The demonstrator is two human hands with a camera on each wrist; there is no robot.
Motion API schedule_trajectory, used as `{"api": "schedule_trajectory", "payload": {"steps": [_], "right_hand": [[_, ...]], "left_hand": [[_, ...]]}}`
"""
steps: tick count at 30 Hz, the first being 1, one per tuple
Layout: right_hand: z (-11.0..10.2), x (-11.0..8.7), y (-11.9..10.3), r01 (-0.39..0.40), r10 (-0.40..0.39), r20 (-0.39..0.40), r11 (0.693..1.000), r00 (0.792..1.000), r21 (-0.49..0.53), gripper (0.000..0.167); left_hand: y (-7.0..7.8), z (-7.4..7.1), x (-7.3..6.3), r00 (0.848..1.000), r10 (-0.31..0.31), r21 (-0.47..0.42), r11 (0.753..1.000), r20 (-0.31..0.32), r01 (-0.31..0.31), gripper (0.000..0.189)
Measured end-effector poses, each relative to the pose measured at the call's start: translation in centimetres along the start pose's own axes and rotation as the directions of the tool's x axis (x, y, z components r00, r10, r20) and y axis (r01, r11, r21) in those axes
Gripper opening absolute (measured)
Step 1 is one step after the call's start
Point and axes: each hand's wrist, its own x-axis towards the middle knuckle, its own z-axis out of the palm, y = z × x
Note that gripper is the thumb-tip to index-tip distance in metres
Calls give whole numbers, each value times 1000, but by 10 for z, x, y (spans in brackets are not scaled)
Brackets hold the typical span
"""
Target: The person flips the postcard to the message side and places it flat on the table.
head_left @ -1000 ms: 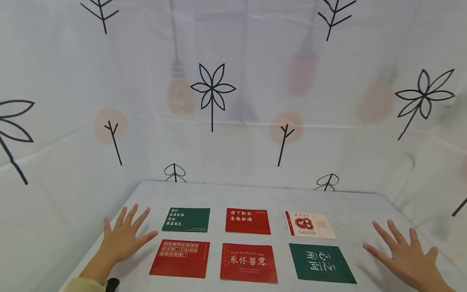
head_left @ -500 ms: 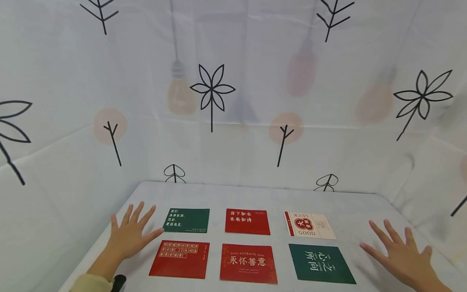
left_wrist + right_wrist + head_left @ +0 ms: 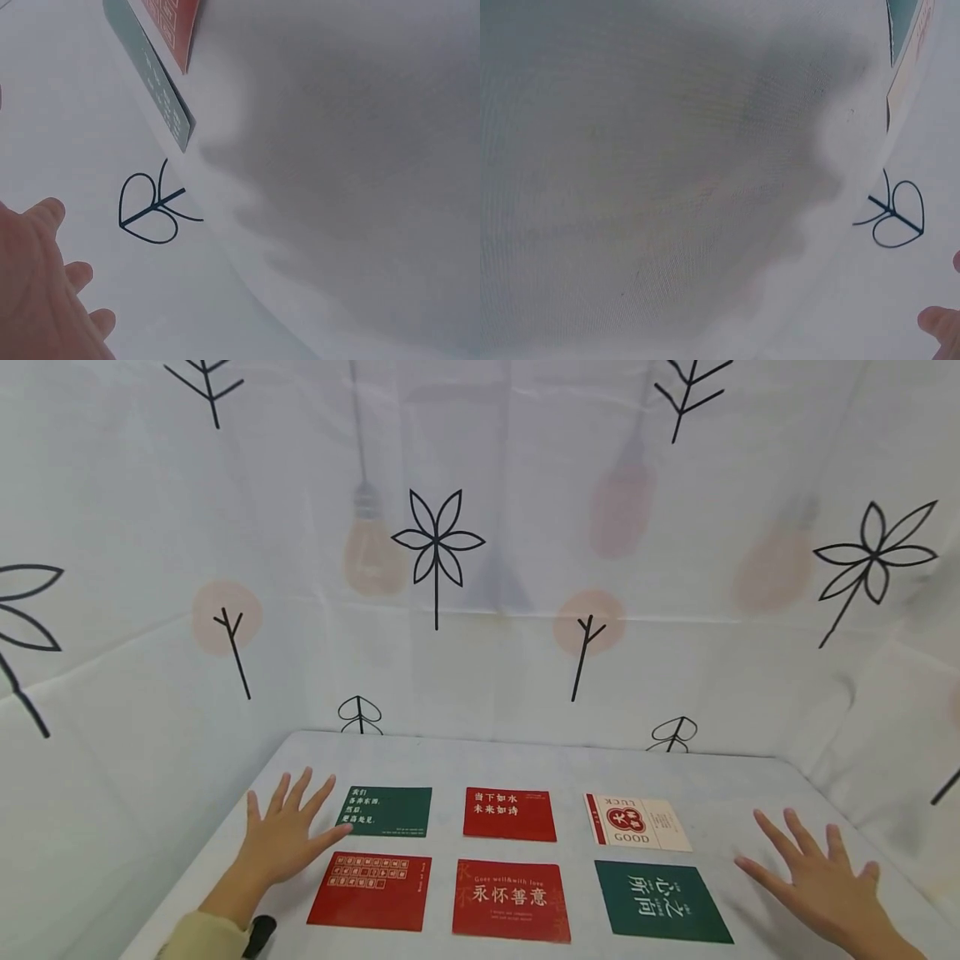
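Two rows of cards lie flat on a white table. In the head view the back row has a green card (image 3: 393, 814), a red card (image 3: 510, 815) and a cream "GOOD LUCK" card (image 3: 645, 823). The front row has a red card with small boxed characters (image 3: 371, 897), a red "Goes well&with love" card (image 3: 510, 906) and a dark green card (image 3: 660, 902). My left hand (image 3: 281, 843) is spread beside the two left cards, its thumb tip overlapping the back green one in this view. Off to the right of the dark green card, my right hand (image 3: 828, 893) is spread too. Both hold nothing.
A white cloth backdrop (image 3: 495, 677) printed with plants and bulbs rises behind and at both sides of the table (image 3: 525, 760). A black object (image 3: 260, 935) shows at the left wrist, by a pale yellow sleeve (image 3: 202, 937).
My left hand has drifted right and slightly forward, toward the left cards. My right hand has shifted slightly left. The cards lie where they were.
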Motion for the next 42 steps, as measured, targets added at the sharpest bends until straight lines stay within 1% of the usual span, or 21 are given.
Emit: {"api": "schedule_trajectory", "payload": {"steps": [7, 13, 21, 27, 32, 42], "right_hand": [[2, 2, -2, -3, 3, 15, 1000, 1000, 9, 95], [2, 5, -2, 1, -1, -6, 1000, 1000, 9, 94], [6, 9, -10, -6, 6, -12, 1000, 1000, 22, 95], [6, 11, -16, 16, -15, -15, 999, 1000, 43, 94], [1, 13, -21, 40, -40, -6, 997, 999, 58, 92], [-1, 18, -25, 82, -81, -34, 997, 996, 14, 90]], "left_hand": [[9, 2, 5, 1000, 19, -7, 1000, -6, -19, 83], [16, 3, 10, 999, 30, 2, 1000, -11, -30, 82], [31, 2, 18, 998, 58, -39, 998, -6, -58, 82], [45, 4, 24, 997, 82, -84, 993, -6, -82, 81], [58, 6, 31, 995, 97, -99, 990, -16, -98, 82], [87, 9, 44, 990, 137, -139, 981, -22, -139, 83]]}}
